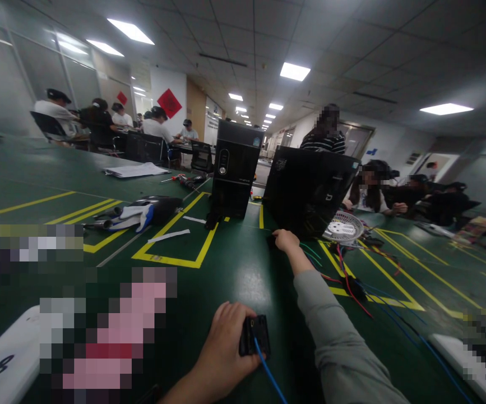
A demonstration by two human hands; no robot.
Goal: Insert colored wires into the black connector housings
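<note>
My left hand (pixel 221 345) is closed around a small black box-shaped part (pixel 255 335) near the front of the green table (pixel 234 269); a blue wire (pixel 270 376) runs from it toward me. My right arm in a grey sleeve (pixel 331 331) stretches forward. My right hand (pixel 285 240) rests by the base of a black computer case panel (pixel 308 188), fingers curled on a small dark item I cannot make out.
A black tower case (pixel 234 168) stands upright behind yellow floor-style tape lines (pixel 171 259). Gloves and tools (pixel 137 213), papers (pixel 135 170), a white fan grille (pixel 343 227) and loose red, blue and green wires (pixel 352 286) lie about. Several people sit at tables left and right.
</note>
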